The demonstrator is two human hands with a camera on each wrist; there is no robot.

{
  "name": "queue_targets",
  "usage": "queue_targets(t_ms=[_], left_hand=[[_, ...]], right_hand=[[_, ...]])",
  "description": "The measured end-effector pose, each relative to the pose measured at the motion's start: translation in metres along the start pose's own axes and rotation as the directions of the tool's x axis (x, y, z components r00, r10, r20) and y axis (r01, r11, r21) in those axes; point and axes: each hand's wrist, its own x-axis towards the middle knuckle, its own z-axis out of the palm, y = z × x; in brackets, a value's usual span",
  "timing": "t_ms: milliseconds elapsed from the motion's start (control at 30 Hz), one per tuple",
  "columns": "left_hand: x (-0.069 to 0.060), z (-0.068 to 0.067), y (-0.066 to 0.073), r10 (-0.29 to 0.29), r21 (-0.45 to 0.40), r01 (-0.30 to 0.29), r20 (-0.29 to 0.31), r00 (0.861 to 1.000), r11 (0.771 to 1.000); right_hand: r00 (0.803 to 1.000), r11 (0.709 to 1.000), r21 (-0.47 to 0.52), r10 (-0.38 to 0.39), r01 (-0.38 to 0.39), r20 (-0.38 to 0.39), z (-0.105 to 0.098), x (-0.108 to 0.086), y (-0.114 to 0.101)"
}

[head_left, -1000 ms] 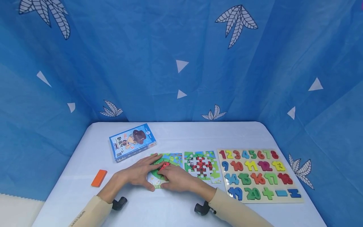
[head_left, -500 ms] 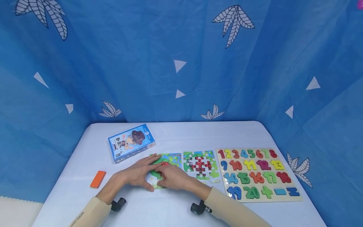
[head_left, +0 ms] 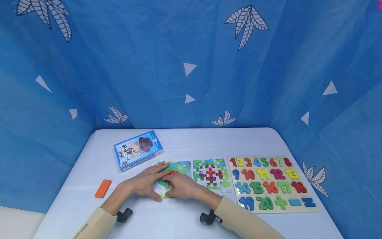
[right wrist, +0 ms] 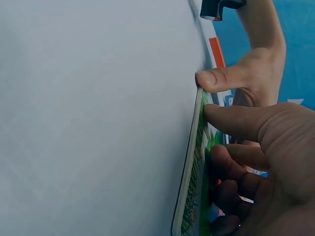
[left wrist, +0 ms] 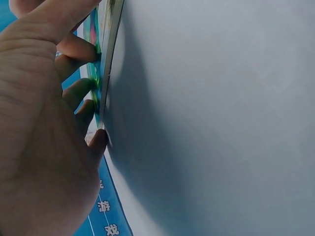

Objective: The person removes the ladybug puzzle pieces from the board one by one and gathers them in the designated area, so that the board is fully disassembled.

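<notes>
A jigsaw puzzle board [head_left: 185, 167] with a ladybug picture lies under both hands near the table's middle. My left hand [head_left: 147, 182] rests on its left side with fingers spread, the thumb at the near left edge. In the left wrist view the fingertips [left wrist: 87, 83] touch the board's face. My right hand [head_left: 182, 186] is over the ladybug, fingers bent down and touching the board. In the right wrist view the thumb [right wrist: 231, 118] rests near the board's edge, apart from the curled fingers. Whether a puzzle piece is under these fingertips is hidden.
A second ladybug puzzle [head_left: 224, 183] with gaps between its pieces lies to the right. Beyond it is a wooden number board [head_left: 271, 209] full of coloured numbers. A blue box [head_left: 138, 150] lies at the back left, and an orange block [head_left: 103, 188] at the left.
My right hand has shifted slightly up and left on the board, its fingers more bent, then stays nearly still. The left hand keeps its place. The head view has shifted a little.
</notes>
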Motion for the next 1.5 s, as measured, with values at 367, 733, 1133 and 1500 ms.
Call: queue_targets(t_ms=[367, 733, 1133, 1500], left_hand=[[0.0, 0.0, -0.001, -0.022, -0.022, 0.022, -0.004, 1.0, 1.0], [0.0, 0.0, -0.002, -0.018, -0.008, 0.018, -0.002, 1.0, 1.0], [0.0, 0.0, -0.004, 0.013, 0.024, -0.013, -0.009, 1.0, 1.0], [0.0, 0.0, -0.003, 0.0, 0.029, 0.0, 0.004, 1.0, 1.0]], right_hand=[[0.999, 0.991, 0.13, 0.035, -0.032, -0.021, 0.0, -0.001, 0.003], [0.988, 0.952, 0.305, 0.008, 0.039, -0.153, -0.002, -0.007, 0.012], [0.993, 0.904, 0.423, -0.005, 0.055, -0.118, -0.023, -0.025, 0.025], [0.988, 0.916, 0.401, 0.067, -0.005, -0.14, -0.049, -0.051, 0.058]])
